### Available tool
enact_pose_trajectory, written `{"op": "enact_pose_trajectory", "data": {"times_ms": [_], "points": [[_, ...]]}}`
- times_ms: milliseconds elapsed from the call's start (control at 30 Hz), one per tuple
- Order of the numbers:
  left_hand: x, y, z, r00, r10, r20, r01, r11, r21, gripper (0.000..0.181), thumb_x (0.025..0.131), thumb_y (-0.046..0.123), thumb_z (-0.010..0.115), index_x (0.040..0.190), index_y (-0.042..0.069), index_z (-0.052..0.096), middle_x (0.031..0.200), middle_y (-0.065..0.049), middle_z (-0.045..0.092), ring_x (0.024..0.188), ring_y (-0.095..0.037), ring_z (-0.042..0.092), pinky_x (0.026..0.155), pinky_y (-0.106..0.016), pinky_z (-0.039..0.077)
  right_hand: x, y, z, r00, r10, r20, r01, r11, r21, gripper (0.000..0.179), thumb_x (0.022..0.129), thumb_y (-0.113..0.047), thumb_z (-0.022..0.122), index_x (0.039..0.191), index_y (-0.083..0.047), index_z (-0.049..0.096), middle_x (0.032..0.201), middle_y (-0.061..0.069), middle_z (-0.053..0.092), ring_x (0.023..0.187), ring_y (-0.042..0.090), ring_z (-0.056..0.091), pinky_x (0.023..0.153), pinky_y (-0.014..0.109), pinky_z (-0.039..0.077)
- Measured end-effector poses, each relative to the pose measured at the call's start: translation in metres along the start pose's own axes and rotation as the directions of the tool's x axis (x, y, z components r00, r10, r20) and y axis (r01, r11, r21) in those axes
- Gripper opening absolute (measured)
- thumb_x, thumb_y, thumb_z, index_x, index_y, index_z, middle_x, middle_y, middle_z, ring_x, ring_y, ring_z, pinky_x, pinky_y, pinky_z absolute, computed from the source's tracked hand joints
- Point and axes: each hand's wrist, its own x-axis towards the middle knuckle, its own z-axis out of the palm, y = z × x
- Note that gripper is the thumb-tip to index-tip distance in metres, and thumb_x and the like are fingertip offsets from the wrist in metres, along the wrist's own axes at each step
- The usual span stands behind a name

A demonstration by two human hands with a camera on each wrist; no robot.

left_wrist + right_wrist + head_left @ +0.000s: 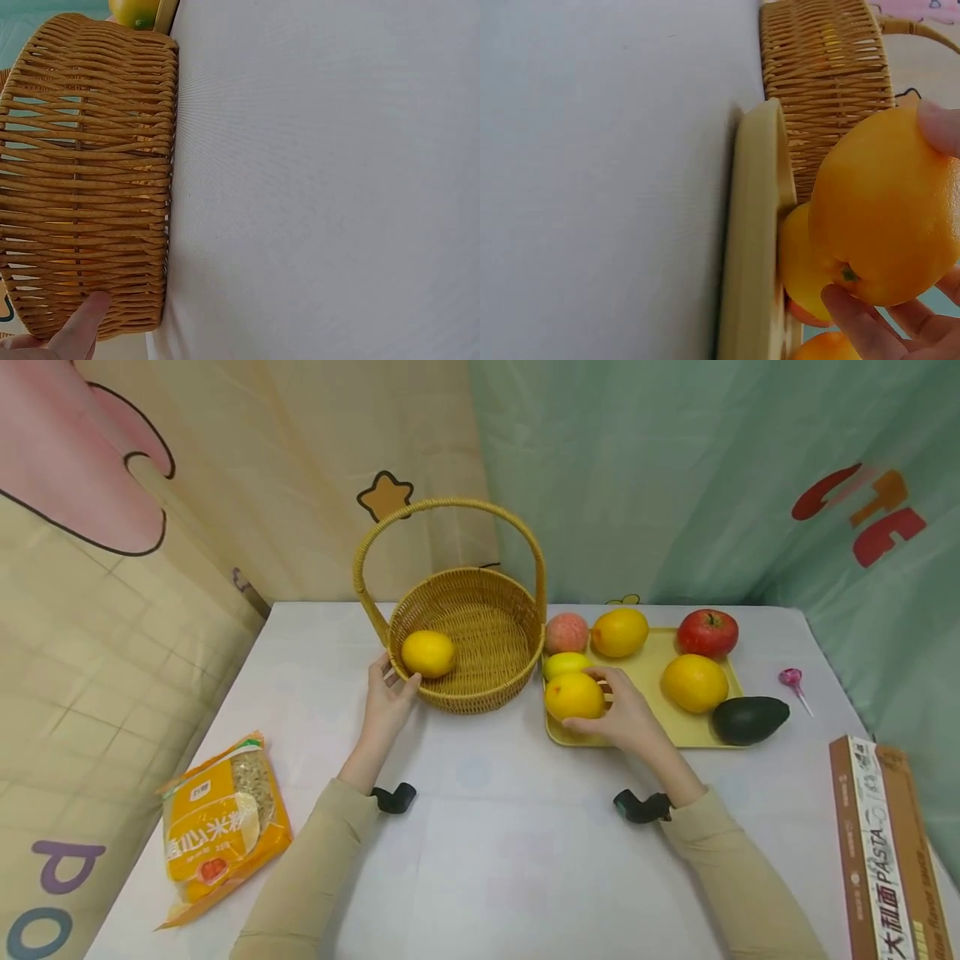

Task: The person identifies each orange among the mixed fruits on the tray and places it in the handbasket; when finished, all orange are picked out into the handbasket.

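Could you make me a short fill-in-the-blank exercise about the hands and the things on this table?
The left hand touches the wicker basket, which holds exactly ____ yellow fruit.
The right hand holds another yellow fruit between its thumb and ____.
In the head view, the lollipop lies to the ____ of the tray.
Large English capitals on the box spell ____.

Missing words: one; fingers; right; PASTA.

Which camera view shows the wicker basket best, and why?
The head view: the wicker basket appears with its whole arched handle and much of its inside. The left wrist view shows mainly its woven side up close; the right wrist view, only part of its side and handle.
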Motion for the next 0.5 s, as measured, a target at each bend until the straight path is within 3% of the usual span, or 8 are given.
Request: {"op": "enact_pose_trajectory", "data": {"times_ms": [267, 500], "points": [[-0.002, 0.0, 0.001, 1.0, 0.009, 0.0, -0.009, 1.0, 0.0, 0.074, 0.099, 0.016, 0.058, 0.155, 0.005, 0.012, 0.16, -0.016, 0.022, 0.143, -0.032, 0.032, 0.11, -0.042, 0.046, 0.007, -0.024, -0.007, 0.999, -0.026, -0.026, 0.029, 0.994, 0.105, 0.086, 0.079, -0.039, 0.082, 0.145, -0.008, 0.037, 0.145, 0.015, 0.041, 0.128, 0.037, 0.045, 0.108, 0.055, 0.044], [-0.001, -0.002, 0.0, 1.0, 0.018, 0.002, -0.018, 1.0, 0.005, 0.073, 0.099, 0.017, 0.058, 0.155, 0.004, 0.013, 0.16, -0.016, 0.022, 0.143, -0.032, 0.032, 0.11, -0.042, 0.046, 0.024, -0.055, 0.0, 0.996, -0.08, -0.047, 0.087, 0.982, 0.171, 0.084, 0.077, -0.039, 0.084, 0.143, -0.01, 0.039, 0.143, 0.011, 0.045, 0.126, 0.034, 0.047, 0.105, 0.051, 0.047]]}}
